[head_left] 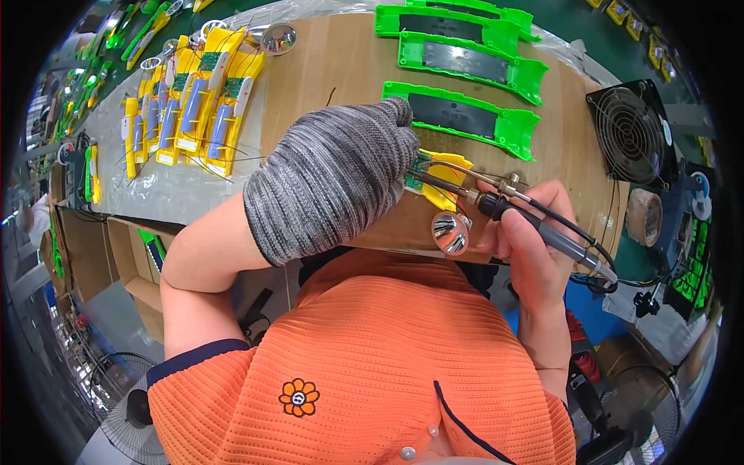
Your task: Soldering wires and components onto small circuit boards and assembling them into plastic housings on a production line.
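Note:
My right hand (540,244) is bare and grips a soldering iron (554,239) with a thin metal feed tube fixed alongside. The iron's tip points left, at a small green circuit board (415,172) in a yellow plastic housing (442,197). My left hand (333,182), in a grey knitted glove, lies over the left side of that housing, its fingers curled; whatever they pinch is hidden behind the glove. A shiny reflector cup (450,233) sits by the table's near edge, just below the housing and close to my right fingers.
Several yellow housings (225,128) with blue battery cells and loose wires stand at the left. Green shells (469,120) with dark panels lie in a row at the far side. A black fan (632,132) is at the right, near a tape roll (643,218). Another reflector (279,39) lies far left.

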{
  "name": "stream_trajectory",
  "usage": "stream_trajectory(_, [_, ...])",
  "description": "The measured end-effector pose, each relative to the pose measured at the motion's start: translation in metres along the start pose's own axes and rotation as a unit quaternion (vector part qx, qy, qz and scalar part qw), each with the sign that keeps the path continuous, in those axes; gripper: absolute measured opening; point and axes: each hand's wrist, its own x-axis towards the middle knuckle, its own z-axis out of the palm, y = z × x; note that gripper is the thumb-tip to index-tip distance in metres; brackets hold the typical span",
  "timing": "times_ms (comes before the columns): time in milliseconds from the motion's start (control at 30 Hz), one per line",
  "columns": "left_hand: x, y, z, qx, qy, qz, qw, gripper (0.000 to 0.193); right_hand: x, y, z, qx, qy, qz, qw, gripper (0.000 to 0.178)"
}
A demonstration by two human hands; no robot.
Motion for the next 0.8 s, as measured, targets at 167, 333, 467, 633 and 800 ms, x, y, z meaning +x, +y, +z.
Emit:
stream_trajectory(167, [0.002, 0.002, -0.003, 0.009, -0.012, -0.004, 1.0, 0.012, -0.004, -0.003, -0.004, 0.018, 0.025, -0.022, 0.999, 0.018])
stream_trajectory(333, [0.002, 0.002, -0.005, 0.014, -0.022, 0.0, 1.0, 0.012, -0.013, -0.011, -0.015, 0.064, 0.088, -0.114, 0.988, 0.02])
stream_trajectory(467, [0.002, 0.001, -0.001, 0.028, -0.023, -0.001, 0.999, 0.013, -0.013, -0.011, -0.025, 0.088, 0.114, -0.139, 0.98, 0.019])
stream_trajectory(633, [0.001, -0.001, -0.006, 0.036, -0.01, 0.039, 0.999, 0.015, -0.017, -0.007, -0.036, 0.12, 0.126, -0.139, 0.975, 0.009])
stream_trajectory(800, [0.016, 0.015, -0.002, 0.043, 0.07, 0.068, 0.994, 0.027, -0.013, -0.002, -0.043, 0.146, 0.171, -0.146, 0.963, 0.008])
